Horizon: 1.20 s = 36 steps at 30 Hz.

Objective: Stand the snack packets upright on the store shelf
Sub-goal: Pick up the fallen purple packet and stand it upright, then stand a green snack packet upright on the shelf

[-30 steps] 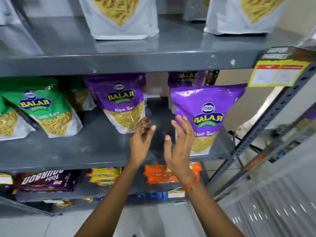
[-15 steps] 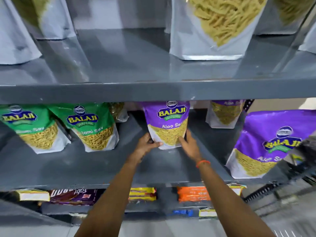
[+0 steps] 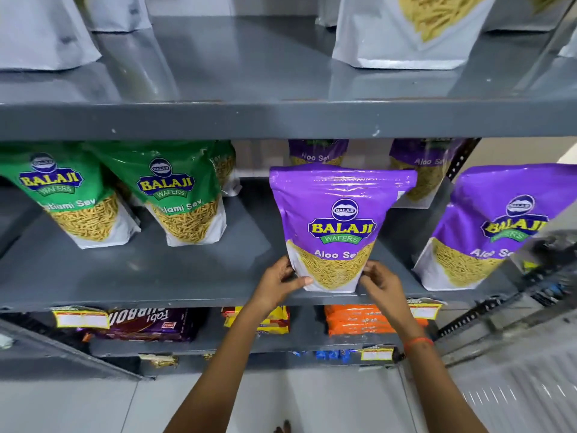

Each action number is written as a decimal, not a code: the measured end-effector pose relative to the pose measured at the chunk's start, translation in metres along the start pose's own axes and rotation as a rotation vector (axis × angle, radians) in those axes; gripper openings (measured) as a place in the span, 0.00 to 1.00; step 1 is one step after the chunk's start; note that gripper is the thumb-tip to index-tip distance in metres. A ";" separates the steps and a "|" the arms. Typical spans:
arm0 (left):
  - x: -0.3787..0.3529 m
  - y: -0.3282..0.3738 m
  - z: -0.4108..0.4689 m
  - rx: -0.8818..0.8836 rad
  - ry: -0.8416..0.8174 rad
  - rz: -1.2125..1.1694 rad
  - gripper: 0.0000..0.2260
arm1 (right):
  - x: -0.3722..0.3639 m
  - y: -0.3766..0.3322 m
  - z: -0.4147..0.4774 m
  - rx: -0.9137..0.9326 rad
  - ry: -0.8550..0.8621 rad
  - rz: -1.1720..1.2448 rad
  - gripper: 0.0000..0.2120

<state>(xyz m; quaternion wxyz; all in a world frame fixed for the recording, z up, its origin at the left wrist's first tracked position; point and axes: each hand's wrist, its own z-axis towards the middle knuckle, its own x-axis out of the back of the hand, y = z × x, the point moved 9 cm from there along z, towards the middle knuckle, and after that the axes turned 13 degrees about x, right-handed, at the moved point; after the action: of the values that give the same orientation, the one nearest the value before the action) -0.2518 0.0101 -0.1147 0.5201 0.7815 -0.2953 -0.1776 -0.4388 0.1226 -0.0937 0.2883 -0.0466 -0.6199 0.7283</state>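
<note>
A purple Aloo Sev packet [image 3: 338,220] stands upright near the front edge of the grey middle shelf [image 3: 175,276]. My left hand [image 3: 279,281] grips its lower left corner, thumb across the front. My right hand [image 3: 382,281] pinches its lower right corner. A second purple packet [image 3: 496,226] stands to the right at the shelf's end. Two more purple packets [image 3: 424,170] stand behind, partly hidden. Two green sev packets [image 3: 178,195] lean at the left of the same shelf.
The upper shelf [image 3: 281,120] hangs low over the packets and carries white-bottomed pouches [image 3: 406,32]. Below, biscuit packs [image 3: 146,323] and orange packs [image 3: 352,320] lie flat. A slotted metal upright [image 3: 459,160] bounds the shelf on the right.
Both hands went from hovering apart to gripping the middle purple packet's bottom corners. The packet has come forward to the shelf's front edge, and the view has shifted left.
</note>
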 end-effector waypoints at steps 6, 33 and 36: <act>0.000 0.009 -0.016 0.002 0.016 -0.034 0.21 | 0.003 -0.005 -0.004 -0.013 -0.032 0.042 0.10; 0.160 0.091 -0.105 -0.402 0.682 0.003 0.32 | -0.176 -0.218 0.003 0.664 0.242 -0.051 0.16; 0.222 0.060 -0.092 -0.268 0.734 0.029 0.38 | -0.230 -0.182 0.041 0.427 0.157 -0.026 0.19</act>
<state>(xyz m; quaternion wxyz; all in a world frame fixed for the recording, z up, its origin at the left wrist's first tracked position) -0.0452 -0.0854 -0.0167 0.6911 0.7139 -0.0747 0.0840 -0.1992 -0.0116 0.0186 0.3485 -0.0330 -0.4280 0.8332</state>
